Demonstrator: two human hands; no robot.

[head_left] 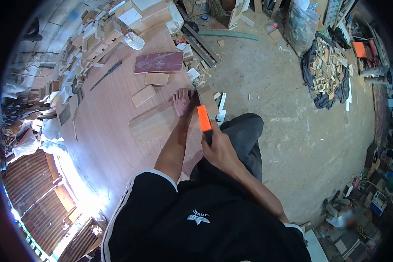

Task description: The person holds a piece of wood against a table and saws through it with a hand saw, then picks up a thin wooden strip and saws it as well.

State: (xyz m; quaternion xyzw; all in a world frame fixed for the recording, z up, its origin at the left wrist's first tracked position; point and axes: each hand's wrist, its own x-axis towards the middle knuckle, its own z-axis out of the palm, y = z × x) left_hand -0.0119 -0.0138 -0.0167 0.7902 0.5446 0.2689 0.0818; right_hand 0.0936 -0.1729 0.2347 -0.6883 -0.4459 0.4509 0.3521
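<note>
Orange boxy tool (204, 118), bare hands (218, 148), grained board (153, 124).

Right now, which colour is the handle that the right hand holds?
The handle is bright orange, black beside the right hand; head view shows it best.

Hand tool (204, 118): bright orange body, black grip, held at the right edge of the wood-grain work surface (101, 131), far end pointing away from the wearer; a narrow dark part runs on past the orange, detail too small to read. Board (150, 124): pale brown, wide, flat, plain-faced, lying slightly skewed on the same surface left of the tool, its far right end partly hidden, so can't tell if they touch.
</note>
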